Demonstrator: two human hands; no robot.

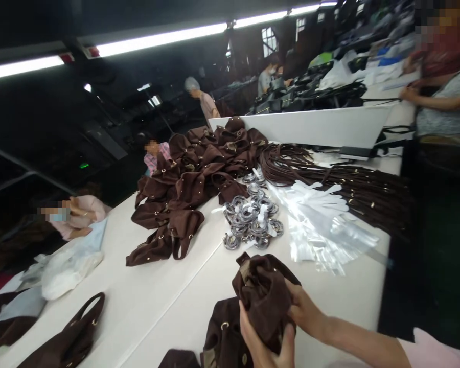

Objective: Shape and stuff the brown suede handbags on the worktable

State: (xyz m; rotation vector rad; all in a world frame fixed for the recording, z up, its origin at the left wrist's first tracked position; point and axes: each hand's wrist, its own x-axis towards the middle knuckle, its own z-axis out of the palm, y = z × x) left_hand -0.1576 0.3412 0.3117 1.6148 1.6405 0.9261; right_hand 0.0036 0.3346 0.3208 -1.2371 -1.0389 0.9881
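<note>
While both hands grip it over the near part of the table, a crumpled dark brown bag [266,299] shows soft, matte, folded cloth. The left hand [262,353] cups it from six o'clock and the right hand [304,312] from between three and four, fingers closed around it. Another brown bag [223,332], with a metal ring, lies at eight o'clock. The table [138,306] is smooth, white and seamed. At twelve o'clock sit round grey coils [249,220] with white tags; at one to two, glossy clear plastic [322,235], then slim brown straps [368,191]. A slumped brown pile [193,179] spreads at eleven. Long tube lights [161,40] cross the dark room; a co-worker in pink [90,210] is at ten.
</note>
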